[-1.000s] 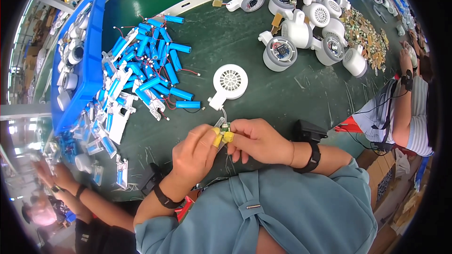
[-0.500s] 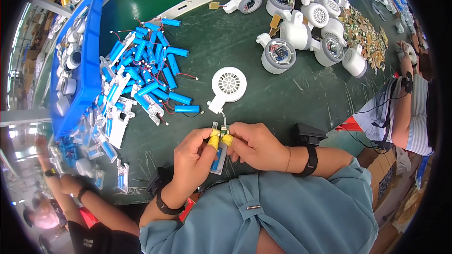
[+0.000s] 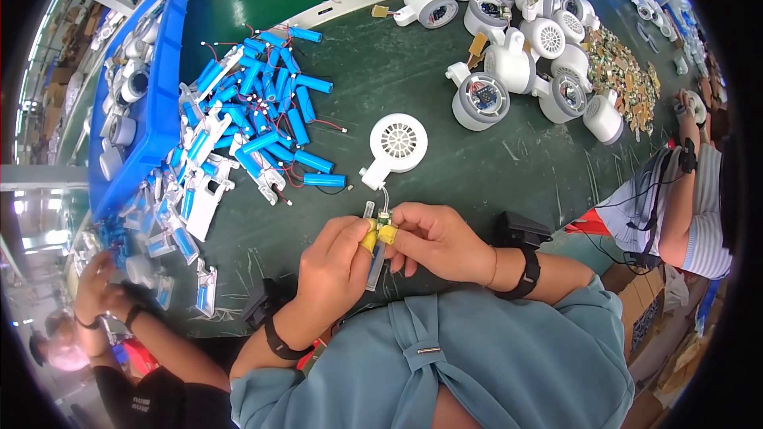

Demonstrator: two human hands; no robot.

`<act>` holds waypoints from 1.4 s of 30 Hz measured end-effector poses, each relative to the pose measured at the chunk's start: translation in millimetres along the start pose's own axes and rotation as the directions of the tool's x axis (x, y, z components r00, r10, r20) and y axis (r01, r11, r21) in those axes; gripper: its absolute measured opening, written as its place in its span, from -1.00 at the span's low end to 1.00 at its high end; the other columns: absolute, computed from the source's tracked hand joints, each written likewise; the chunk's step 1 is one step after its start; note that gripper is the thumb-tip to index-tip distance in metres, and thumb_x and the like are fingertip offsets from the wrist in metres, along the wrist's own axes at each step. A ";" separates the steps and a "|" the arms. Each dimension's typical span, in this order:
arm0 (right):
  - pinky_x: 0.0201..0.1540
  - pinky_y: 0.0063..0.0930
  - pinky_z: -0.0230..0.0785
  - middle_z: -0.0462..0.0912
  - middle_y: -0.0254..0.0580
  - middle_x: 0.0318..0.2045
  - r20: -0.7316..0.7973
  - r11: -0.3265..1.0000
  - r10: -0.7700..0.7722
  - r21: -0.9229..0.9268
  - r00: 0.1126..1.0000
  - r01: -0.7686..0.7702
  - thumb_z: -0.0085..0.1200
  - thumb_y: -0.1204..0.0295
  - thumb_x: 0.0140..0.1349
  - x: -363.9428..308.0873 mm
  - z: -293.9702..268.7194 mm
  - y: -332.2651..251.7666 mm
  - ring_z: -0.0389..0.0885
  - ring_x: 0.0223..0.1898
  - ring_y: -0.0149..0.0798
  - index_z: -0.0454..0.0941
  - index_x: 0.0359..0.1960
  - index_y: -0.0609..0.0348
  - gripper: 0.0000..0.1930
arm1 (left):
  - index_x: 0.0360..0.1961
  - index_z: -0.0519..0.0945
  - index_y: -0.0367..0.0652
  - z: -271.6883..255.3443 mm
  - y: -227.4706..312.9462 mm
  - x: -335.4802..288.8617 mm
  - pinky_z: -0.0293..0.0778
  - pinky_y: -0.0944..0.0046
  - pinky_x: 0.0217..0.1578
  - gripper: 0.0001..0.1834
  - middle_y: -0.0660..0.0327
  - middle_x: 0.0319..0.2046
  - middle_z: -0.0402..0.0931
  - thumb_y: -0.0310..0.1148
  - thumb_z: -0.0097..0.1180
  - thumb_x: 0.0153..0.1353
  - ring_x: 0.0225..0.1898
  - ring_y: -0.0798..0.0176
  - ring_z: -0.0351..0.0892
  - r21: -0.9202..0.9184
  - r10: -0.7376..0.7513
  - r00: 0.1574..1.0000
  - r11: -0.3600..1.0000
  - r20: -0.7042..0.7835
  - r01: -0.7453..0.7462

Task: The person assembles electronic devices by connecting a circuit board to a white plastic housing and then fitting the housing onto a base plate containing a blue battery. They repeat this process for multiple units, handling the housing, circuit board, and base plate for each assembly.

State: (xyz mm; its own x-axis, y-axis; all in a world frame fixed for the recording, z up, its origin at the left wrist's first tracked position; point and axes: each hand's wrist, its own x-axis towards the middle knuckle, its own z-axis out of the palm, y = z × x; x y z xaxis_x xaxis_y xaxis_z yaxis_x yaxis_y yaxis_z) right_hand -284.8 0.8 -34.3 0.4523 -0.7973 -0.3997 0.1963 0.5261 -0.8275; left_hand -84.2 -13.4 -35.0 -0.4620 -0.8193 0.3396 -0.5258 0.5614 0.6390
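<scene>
My left hand (image 3: pixel 335 260), with yellow wrapping on its fingertips, is closed around a narrow pale handle shell (image 3: pixel 373 276) with a blue battery cell inside. My right hand (image 3: pixel 447 245), also yellow-tipped, pinches a small green circuit board (image 3: pixel 385 218) at the shell's upper part. A wire runs from the board to a round white fan head (image 3: pixel 399 145) lying just beyond my hands, its grille facing up. My fingers hide where board and shell meet, so I cannot tell whether the board is seated.
To the left lie a heap of blue battery cells (image 3: pixel 314 161) with wires and several white handle shells (image 3: pixel 208 214). A blue bin (image 3: pixel 163 87) stands at far left. White fan heads (image 3: pixel 509 63) and small circuit boards (image 3: pixel 624 71) are piled at far right. Co-workers' arms (image 3: pixel 171 349) appear at both sides.
The handle shell has tilted slightly between my hands. The whole view has shifted a little, and the co-worker's hands at left have moved. Both my hands keep their hold.
</scene>
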 end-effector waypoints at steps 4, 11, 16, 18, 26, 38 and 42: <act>-0.37 -0.62 0.55 0.64 -0.27 -0.32 -0.013 0.999 -0.009 -0.041 1.000 0.008 -0.08 0.51 0.43 -0.4 -0.2 2.6 0.65 -0.36 -0.49 0.50 -0.12 0.25 -0.88 | -0.15 0.56 -0.30 -5.0 3.5 0.7 0.57 0.20 -0.37 -0.76 0.03 -0.23 0.59 -0.63 0.15 0.11 -0.37 0.03 0.63 -0.136 -0.188 0.977 0.970 0.104 0.202; -0.33 -0.58 0.59 0.68 -0.20 -0.25 -0.004 0.989 0.041 0.146 0.999 -0.040 -0.06 0.39 0.48 -1.0 -2.3 -7.3 0.71 -0.30 -0.40 0.52 -0.07 0.23 -0.81 | -0.16 0.56 -0.31 -4.0 5.1 -2.7 0.53 0.23 -0.40 -0.78 0.05 -0.26 0.58 -0.63 0.13 0.13 -0.41 0.06 0.61 -0.216 -0.232 0.971 0.947 0.057 0.239; -0.24 -0.53 0.60 0.69 -0.17 -0.21 0.043 0.983 0.018 0.179 0.999 -0.025 -0.09 0.37 0.50 1.3 -3.4 -2.2 0.72 -0.24 -0.36 0.52 -0.07 0.24 -0.79 | -0.13 0.58 -0.28 -5.9 5.7 -3.9 0.52 0.27 -0.39 -0.77 0.10 -0.26 0.59 -0.61 0.12 0.16 -0.40 0.16 0.62 -0.341 -0.318 0.938 0.874 0.136 0.346; -0.20 -0.51 0.61 0.69 -0.18 -0.20 0.036 0.988 -0.016 0.156 0.999 0.010 -0.09 0.38 0.49 1.1 -3.4 0.1 0.72 -0.22 -0.35 0.52 -0.07 0.26 -0.79 | -0.12 0.59 -0.27 -7.6 3.7 -4.3 0.52 0.29 -0.39 -0.77 0.12 -0.26 0.59 -0.60 0.11 0.17 -0.40 0.21 0.62 -0.361 -0.346 0.924 0.850 0.165 0.383; -0.27 -0.54 0.60 0.68 -0.18 -0.24 0.051 0.992 0.045 0.116 0.998 -0.051 -0.10 0.42 0.48 -2.6 -1.5 -0.3 0.72 -0.28 -0.36 0.48 -0.09 0.28 -0.82 | -0.19 0.62 -0.30 -17.6 -6.6 -2.6 0.34 0.50 -0.44 -0.81 0.36 -0.35 0.52 -0.64 0.09 0.16 -0.44 0.60 0.43 -0.448 -0.524 0.723 0.568 0.451 0.691; -0.37 -0.58 0.59 0.66 -0.18 -0.30 0.026 0.986 0.013 -0.166 1.000 -0.009 -0.15 0.51 0.47 -2.9 4.5 2.5 0.71 -0.32 -0.40 0.45 -0.12 0.31 -0.86 | -0.16 0.60 -0.29 -16.9 -1.3 1.6 0.28 0.48 -0.50 -0.77 0.33 -0.39 0.46 -0.65 0.13 0.12 -0.52 0.56 0.34 -0.423 -0.387 0.887 0.780 0.253 0.461; -0.40 -0.60 0.59 0.67 -0.21 -0.30 0.026 0.950 -0.081 -0.300 0.996 0.085 -0.12 0.55 0.43 -3.0 6.6 8.5 0.71 -0.33 -0.44 0.49 -0.15 0.30 -0.87 | -0.18 0.61 -0.27 -26.2 -11.0 9.0 0.28 0.43 -0.53 -0.76 0.29 -0.45 0.44 -0.63 0.16 0.08 -0.56 0.49 0.35 -0.321 -0.195 0.930 0.899 0.313 0.296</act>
State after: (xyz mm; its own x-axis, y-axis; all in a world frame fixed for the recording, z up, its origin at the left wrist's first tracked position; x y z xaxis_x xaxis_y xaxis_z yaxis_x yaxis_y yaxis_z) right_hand -278.8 9.6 -37.5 0.4570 -0.8295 -0.3210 -0.0361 0.3433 -0.9385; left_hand -63.9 -30.0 -20.9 -0.5508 -0.8343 -0.0249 -0.3807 0.2246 0.8970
